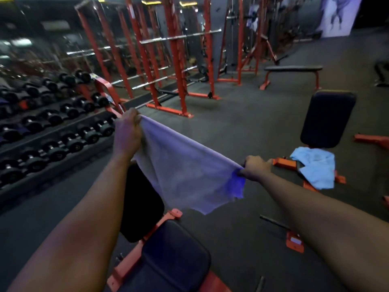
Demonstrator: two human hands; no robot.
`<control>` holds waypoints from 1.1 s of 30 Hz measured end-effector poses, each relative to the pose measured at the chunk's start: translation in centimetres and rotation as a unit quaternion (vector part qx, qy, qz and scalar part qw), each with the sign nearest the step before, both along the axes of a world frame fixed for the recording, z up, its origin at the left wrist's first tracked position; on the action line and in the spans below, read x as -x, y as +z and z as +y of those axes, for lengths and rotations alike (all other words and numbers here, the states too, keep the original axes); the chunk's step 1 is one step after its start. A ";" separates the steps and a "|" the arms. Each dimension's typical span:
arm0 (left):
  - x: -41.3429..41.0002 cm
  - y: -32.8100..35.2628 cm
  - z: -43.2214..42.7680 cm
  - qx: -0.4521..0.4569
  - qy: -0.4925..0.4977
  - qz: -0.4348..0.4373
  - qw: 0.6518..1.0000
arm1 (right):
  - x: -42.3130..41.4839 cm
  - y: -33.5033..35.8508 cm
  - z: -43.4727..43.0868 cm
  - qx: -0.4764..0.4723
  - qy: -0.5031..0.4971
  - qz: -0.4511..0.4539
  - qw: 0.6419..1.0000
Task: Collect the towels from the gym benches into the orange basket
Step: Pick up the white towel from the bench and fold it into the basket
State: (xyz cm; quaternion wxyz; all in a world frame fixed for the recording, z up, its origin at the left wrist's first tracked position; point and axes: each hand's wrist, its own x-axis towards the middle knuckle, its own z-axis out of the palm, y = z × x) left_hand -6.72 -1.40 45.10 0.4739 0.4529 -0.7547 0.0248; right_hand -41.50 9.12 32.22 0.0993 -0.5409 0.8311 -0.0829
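A pale lilac towel [185, 169] hangs spread in the air between my hands, above a black-padded bench with an orange frame [172, 256]. My left hand [127, 131] pinches its upper left corner and my right hand [256, 168] pinches its right corner. A light blue towel [315, 167] lies crumpled on the seat of a second bench [328, 119] to the right, whose black backrest stands upright. No orange basket is in view.
A long rack of black dumbbells [48, 123] runs along the left. Red squat racks with steel bars [174, 60] stand behind. A flat bench [292, 69] sits at the far right back. Dark rubber floor [242, 123] lies between the benches.
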 end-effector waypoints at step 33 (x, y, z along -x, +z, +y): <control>2.0 2.9 3.1 -0.337 -0.133 0.058 0.930 | -17.6 12.4 -3.7 0.184 0.216 -0.349 0.893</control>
